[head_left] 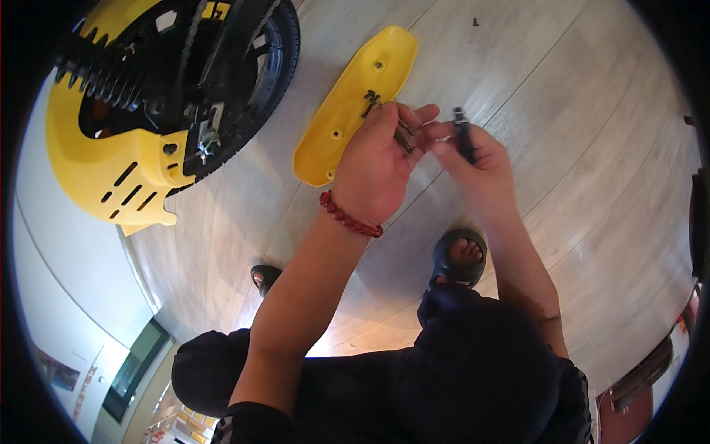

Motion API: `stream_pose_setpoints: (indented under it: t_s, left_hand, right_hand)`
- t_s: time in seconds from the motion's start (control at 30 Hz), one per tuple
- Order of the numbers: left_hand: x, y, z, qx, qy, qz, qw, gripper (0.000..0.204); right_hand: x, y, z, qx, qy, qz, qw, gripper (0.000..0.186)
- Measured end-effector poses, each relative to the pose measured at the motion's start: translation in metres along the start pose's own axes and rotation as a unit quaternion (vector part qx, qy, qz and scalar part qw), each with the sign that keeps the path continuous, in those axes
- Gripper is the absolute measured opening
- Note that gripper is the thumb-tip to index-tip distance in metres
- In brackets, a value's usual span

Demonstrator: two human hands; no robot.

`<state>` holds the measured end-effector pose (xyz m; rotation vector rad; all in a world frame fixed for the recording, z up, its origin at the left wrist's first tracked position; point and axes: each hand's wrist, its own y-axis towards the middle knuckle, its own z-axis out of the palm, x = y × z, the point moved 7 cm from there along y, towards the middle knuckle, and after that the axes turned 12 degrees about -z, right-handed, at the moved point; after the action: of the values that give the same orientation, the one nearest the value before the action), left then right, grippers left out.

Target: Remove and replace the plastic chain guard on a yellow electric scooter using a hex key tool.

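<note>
My left hand (373, 166), a red bead bracelet (347, 217) at its wrist, is turned palm up with the fingers curled. Slim dark metal pieces (404, 142) lie in those fingers; their exact kind is hard to make out. Close by on the right, my right hand (482, 166) grips a short black tool (464, 137) with a metal tip pointing up. Its fingertips meet the left fingers. Behind the left hand, a yellow plastic cover (318, 148) rests hollow side up on the floor, with several small dark screws (370, 102) in it.
A black-tyred wheel (285, 66) with a yellow fender (140, 174) and a coil spring (111, 87) stands at the upper left. One small dark piece (475, 22) lies on the wood-look floor (592, 148). My sandalled foot (460, 255) is below my hands.
</note>
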<state>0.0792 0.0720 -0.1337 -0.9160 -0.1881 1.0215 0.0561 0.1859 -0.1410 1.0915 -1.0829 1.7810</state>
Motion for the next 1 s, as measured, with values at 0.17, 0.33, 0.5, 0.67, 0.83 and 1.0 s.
stream_pose_setpoints:
  t_s: [0.17, 0.33, 0.5, 0.67, 0.83, 1.0]
  left_hand:
    - [0.011, 0.016, 0.003, 0.042, 0.019, 0.029, 0.999, 0.024]
    - [0.016, 0.024, 0.007, 0.017, 0.01, 0.009, 1.0, 0.025]
    - [0.009, 0.027, 0.004, 0.023, 0.005, 0.015, 1.0, 0.025]
    - [-0.006, 0.041, -0.017, -0.091, 0.162, 0.02, 0.982, 0.024]
    - [-0.002, 0.08, -0.017, -0.138, 0.369, 0.003, 0.919, 0.023]
    - [-0.001, 0.125, 0.031, -0.15, 0.78, 0.187, 0.578, 0.02]
  right_hand:
    - [0.003, 0.004, 0.002, -0.051, -0.157, -0.079, 0.983, 0.026]
    - [-0.003, 0.006, -0.002, -0.039, -0.232, -0.127, 0.964, 0.024]
    - [-0.005, 0.007, -0.005, -0.04, -0.229, -0.147, 0.961, 0.016]
    - [-0.035, 0.006, -0.046, -0.107, -0.152, 0.014, 0.982, 0.018]
    - [-0.038, 0.01, -0.082, -0.189, -0.031, 0.04, 0.981, 0.018]
    - [-0.031, 0.013, -0.101, -0.205, -0.024, 0.028, 0.978, 0.018]
